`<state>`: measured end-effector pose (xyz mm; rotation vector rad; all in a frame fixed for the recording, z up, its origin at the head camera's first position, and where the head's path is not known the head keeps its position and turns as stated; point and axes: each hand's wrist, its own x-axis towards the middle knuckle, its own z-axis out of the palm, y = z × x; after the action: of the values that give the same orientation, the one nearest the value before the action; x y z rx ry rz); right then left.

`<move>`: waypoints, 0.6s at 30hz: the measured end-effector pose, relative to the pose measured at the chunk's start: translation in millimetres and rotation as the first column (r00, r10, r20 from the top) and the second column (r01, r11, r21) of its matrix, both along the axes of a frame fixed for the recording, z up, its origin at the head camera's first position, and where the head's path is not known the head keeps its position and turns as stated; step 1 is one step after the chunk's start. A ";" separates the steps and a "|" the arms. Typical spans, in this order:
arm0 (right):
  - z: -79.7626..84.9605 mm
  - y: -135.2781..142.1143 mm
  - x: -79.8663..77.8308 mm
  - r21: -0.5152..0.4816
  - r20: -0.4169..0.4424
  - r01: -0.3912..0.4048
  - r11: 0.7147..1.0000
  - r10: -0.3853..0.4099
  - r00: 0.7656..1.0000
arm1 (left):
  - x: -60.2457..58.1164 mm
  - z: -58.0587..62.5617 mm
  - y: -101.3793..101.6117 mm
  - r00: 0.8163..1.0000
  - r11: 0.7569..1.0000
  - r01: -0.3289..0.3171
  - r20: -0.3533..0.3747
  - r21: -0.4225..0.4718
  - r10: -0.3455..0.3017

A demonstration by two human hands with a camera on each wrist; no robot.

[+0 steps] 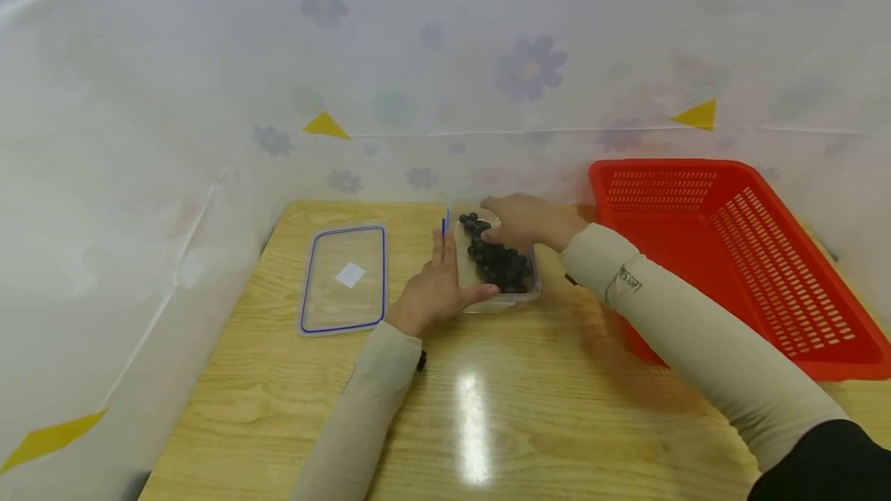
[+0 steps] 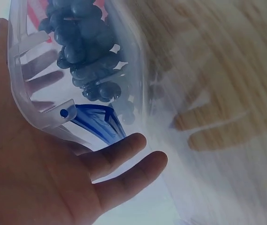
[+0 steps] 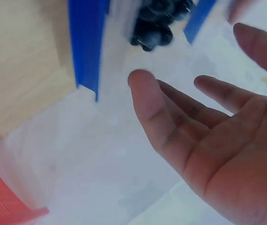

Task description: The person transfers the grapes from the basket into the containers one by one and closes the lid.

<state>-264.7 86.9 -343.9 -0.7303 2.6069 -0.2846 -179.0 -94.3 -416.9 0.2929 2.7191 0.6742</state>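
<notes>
A bunch of dark grapes (image 1: 497, 261) lies in a clear plastic food container (image 1: 518, 298) with blue-edged clips, near the back of the table. My left hand (image 1: 433, 292) rests along the container's left side, fingers pointing away from me and thumb stretched across the near rim. In the left wrist view its fingers (image 2: 128, 185) extend past the container wall. Over the far right corner reaches my right hand (image 1: 525, 221). Its fingers are spread and slightly bent beside the grapes (image 3: 154, 28) in the right wrist view, with nothing in the palm.
A clear lid (image 1: 344, 304) with a blue seal and a white sticker lies left of the container. On the right stands a large red plastic basket (image 1: 668, 246), partly behind my right sleeve. A flowered plastic sheet (image 1: 431, 68) hangs behind the wooden table (image 1: 278, 408).
</notes>
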 end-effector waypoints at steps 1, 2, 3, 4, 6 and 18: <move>3.5 0.2 -0.8 -0.008 -0.021 -0.001 1.000 0.001 1.000 | -0.3 -0.8 -0.9 1.000 1.000 0.004 -0.001 0.017 -0.004; 6.8 0.2 -1.4 -0.019 -0.040 -0.002 1.000 0.002 0.999 | -0.6 -1.7 -2.2 1.000 0.999 0.009 -0.003 0.039 -0.009; 9.7 0.1 -1.8 -0.034 -0.060 -0.004 0.999 0.002 0.998 | -0.9 -2.3 -3.6 1.000 0.998 0.017 -0.005 0.064 -0.016; 11.9 -0.2 -2.1 -0.046 -0.086 -0.009 0.999 0.005 0.996 | -1.1 -2.5 -5.6 1.000 0.995 0.028 -0.006 0.091 -0.027; 16.1 -1.4 -1.5 -0.072 -0.118 -0.018 0.997 0.010 0.993 | -1.9 -2.7 -10.7 0.999 0.989 0.048 -0.007 0.142 -0.047; 31.6 -46.1 16.2 -0.155 -0.066 -0.042 0.987 0.032 0.997 | -0.7 12.8 -77.0 0.995 0.991 0.023 -0.095 0.129 -0.010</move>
<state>-248.6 40.9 -312.4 -0.8526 2.6490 -0.4662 -179.7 -171.2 -404.1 0.3872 2.7632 0.8552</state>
